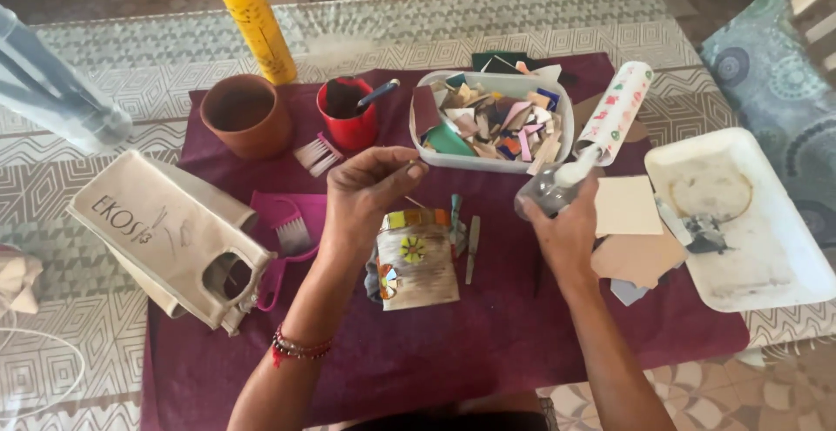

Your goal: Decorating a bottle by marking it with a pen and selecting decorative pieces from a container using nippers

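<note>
A: Head view: left hand (370, 189) pinches a small tile chip above the pale can-shaped piece with coloured mosaic tiles (416, 258) on the maroon cloth (488, 344). Right hand (566, 222), just right of the piece, grips a clear squeeze glue bottle (547, 189).

B: Step?

A: Likely gluing the chip. Next move needs glue on the chip, then pressing it into a bare spot. White plastic tub of tile scraps (492, 122) sits behind the piece.

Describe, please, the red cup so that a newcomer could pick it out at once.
Start at the dark red cloth covering the middle of the table, and look to its far left corner. There, between the brown clay pot and the white tub of coloured scraps, stands the red cup. It alone is bright red, with a handle sticking out of it.
</note>
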